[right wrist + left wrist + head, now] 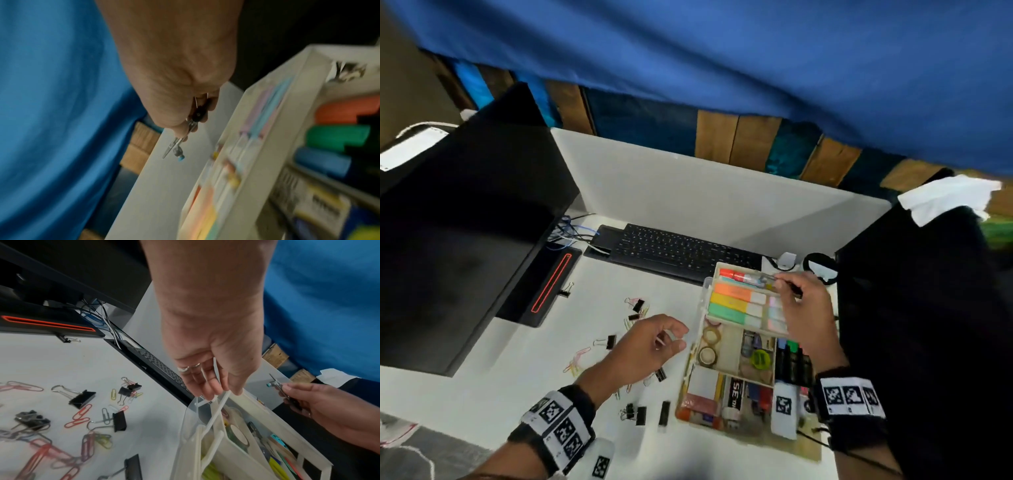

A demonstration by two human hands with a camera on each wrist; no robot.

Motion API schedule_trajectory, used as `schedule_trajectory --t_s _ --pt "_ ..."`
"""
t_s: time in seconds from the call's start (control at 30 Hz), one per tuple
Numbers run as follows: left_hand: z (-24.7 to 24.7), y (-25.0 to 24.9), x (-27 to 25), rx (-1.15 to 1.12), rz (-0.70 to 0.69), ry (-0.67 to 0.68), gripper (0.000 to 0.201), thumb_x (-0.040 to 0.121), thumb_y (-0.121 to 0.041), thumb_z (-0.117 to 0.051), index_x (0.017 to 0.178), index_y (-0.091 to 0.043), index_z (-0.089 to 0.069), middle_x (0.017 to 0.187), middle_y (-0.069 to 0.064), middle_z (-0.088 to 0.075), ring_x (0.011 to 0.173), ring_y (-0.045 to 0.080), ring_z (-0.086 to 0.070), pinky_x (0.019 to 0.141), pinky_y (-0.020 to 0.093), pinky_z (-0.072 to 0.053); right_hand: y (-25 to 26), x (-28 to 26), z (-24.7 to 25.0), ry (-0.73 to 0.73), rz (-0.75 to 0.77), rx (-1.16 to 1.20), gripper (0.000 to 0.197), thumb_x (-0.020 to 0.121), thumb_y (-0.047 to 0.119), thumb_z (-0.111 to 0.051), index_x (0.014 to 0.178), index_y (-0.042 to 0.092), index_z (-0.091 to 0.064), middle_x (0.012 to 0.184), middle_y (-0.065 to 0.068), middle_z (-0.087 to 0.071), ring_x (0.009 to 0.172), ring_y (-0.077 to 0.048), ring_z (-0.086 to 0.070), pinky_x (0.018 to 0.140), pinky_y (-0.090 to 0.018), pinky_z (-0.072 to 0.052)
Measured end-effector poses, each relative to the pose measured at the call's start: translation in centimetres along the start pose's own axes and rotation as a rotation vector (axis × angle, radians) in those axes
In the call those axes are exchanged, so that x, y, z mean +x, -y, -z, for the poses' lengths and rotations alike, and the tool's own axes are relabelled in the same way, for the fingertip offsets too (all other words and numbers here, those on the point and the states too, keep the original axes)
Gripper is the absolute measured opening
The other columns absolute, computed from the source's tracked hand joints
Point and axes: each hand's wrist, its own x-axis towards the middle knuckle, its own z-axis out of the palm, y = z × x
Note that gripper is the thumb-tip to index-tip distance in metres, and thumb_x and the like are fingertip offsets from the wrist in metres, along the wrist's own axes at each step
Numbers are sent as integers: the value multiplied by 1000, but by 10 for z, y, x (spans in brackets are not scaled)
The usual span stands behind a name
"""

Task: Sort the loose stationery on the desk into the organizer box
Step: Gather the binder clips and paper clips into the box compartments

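The organizer box (727,346) stands on the white desk, right of centre, with its raised upper tray (717,270) full of coloured sticky notes. My right hand (791,291) hovers over that tray's far compartment and pinches a metal drawing compass (179,146) with a black hinge and blue tip; the compass (275,383) points away from me. At the box's left edge my left hand (211,391) curls its fingers round a thin white handle (218,410) beside the translucent lid (191,418). Several black binder clips (611,341) and coloured paper clips (78,416) lie loose on the desk to the left.
A black monitor (465,240) on its stand fills the left side, with cables behind it. A black keyboard (678,250) lies behind the box. A tall black object (911,308) stands close on the right. Blue cloth hangs overhead.
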Motion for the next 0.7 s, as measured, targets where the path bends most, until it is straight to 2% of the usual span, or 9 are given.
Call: schedule_trajectory --t_s 0.07,0.13,0.2,0.27,0.37,0.5,0.63,0.7 --pt "-6 0 0 25 0 28 16 95 -33 -73 111 -36 -72 112 -19 -71 99 9 -68 84 24 -57 -28 12 13 -75 -58 -67 16 95 12 -68 101 22 -79 101 3 -66 98 -18 -64 98 -46 -53" --pt "-9 3 -3 56 6 50 16 96 -32 -72 112 -36 -72 113 -19 -71 99 8 -69 85 27 -58 -47 18 23 -62 -123 -144 15 95 17 -69 103 23 -79 102 3 -62 102 -23 -62 97 -51 -53" --pt "-10 7 -8 96 22 53 17 96 -30 -73 112 -35 -72 112 -20 -71 97 7 -69 85 29 -59 -55 19 28 24 -177 -204 16 98 21 -67 108 24 -79 104 5 -57 107 -23 -56 99 -51 -50" --pt "-9 11 -13 118 57 46 16 95 -27 -73 109 -36 -73 109 -23 -71 91 10 -70 81 32 -60 -59 18 27 85 -180 -220 17 99 21 -65 109 23 -78 105 4 -58 108 -21 -51 98 -45 -47" --pt "-4 19 -21 137 107 35 15 94 -27 -74 106 -36 -74 109 -22 -71 87 12 -70 78 34 -61 -65 17 20 43 -165 -213 17 99 22 -64 107 24 -79 106 3 -62 108 -21 -50 97 -43 -44" --pt "1 28 -29 148 139 32 12 94 -28 -74 104 -34 -74 108 -23 -70 90 10 -69 80 31 -60 -66 21 15 -27 -163 -166 18 101 27 -60 108 27 -77 112 2 -65 112 -23 -52 100 -43 -44" --pt "2 33 -35 138 182 36 12 95 -24 -74 103 -33 -73 104 -24 -71 88 10 -69 80 30 -60 -56 28 11 19 -161 -215 17 100 20 -65 107 22 -80 114 -4 -65 115 -29 -51 95 -35 -36" --pt "1 35 -36 141 184 49 13 95 -22 -74 103 -32 -73 104 -24 -70 87 10 -69 79 29 -60 -56 28 10 0 -144 -239 14 95 18 -70 102 23 -82 109 -3 -66 110 -28 -52 97 -40 -40"
